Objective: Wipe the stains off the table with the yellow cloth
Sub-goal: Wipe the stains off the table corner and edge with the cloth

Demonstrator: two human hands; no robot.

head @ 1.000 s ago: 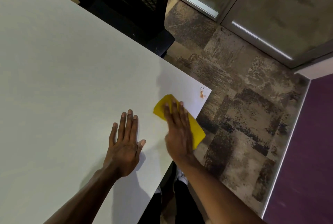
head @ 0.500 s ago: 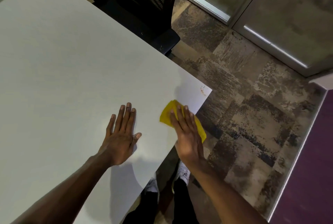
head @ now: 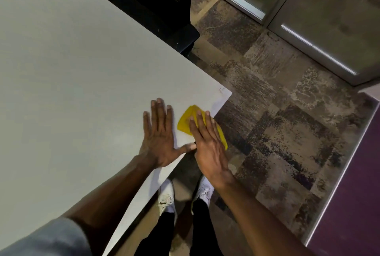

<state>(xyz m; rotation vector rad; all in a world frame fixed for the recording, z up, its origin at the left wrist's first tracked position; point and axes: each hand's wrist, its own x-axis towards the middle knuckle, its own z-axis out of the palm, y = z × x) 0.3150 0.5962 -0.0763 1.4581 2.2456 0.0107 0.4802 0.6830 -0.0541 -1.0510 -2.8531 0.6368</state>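
Observation:
A yellow cloth (head: 186, 123) lies at the near right edge of the white table (head: 82, 80), partly hanging over the edge. My right hand (head: 207, 144) presses flat on the cloth with fingers stretched out and covers most of it. Flat on the table just left of the cloth rests my left hand (head: 159, 134), fingers spread, its thumb touching my right hand. A faint small stain (head: 221, 90) shows at the table's right corner, beyond the cloth.
A black mesh office chair (head: 162, 2) stands against the table's far edge. Patterned carpet (head: 277, 122) lies right of the table, with a glass partition (head: 308, 8) behind and a purple surface (head: 353, 194) at the right. My white shoes (head: 167, 196) show below the table edge.
The orange stain at the corner has faded to a faint mark. My right hand and the cloth slid back toward me along the edge, and my two hands now touch.

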